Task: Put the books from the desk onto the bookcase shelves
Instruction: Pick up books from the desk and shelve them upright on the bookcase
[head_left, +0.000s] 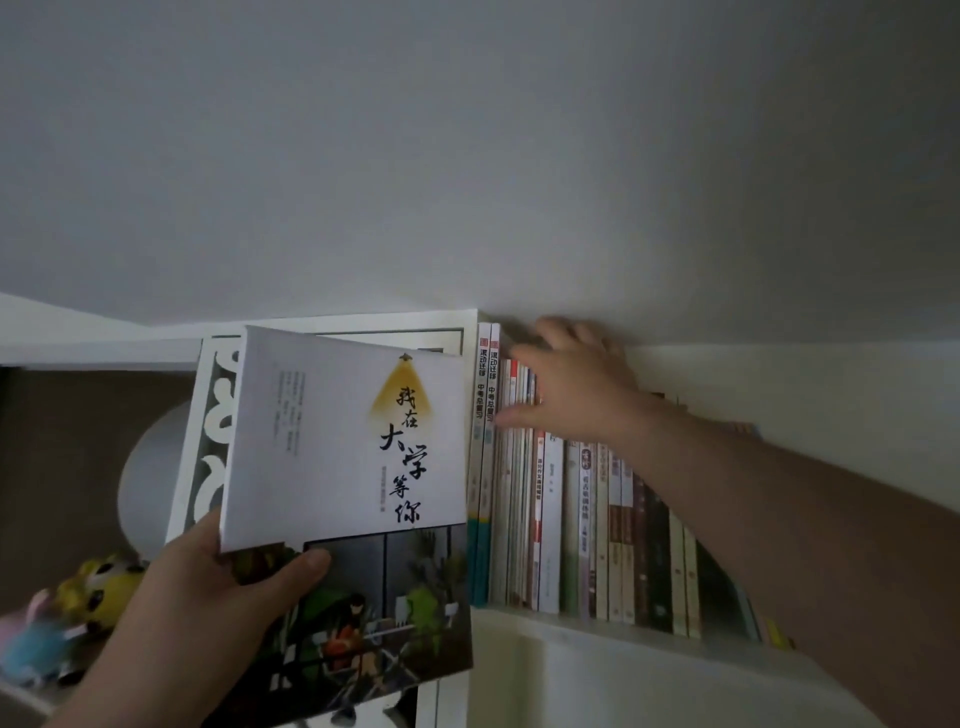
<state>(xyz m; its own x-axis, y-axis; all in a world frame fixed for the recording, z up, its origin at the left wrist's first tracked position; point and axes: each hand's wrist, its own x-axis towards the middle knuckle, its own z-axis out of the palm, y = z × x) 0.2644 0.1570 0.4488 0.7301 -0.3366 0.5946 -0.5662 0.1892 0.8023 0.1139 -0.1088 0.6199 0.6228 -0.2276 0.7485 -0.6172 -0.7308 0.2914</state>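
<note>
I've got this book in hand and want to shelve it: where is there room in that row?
The row of upright books runs packed from the white divider panel rightward. The right hand is spread over its tops. The left hand holds the white-covered book. The left compartment has bare room above the plush toys.

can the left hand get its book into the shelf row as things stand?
Probably yes. The left hand holds the white-covered book just left of the row of upright books, nothing between them. The right hand rests on the row's tops near its left end, seemingly parting them; no clear gap shows yet.
</note>
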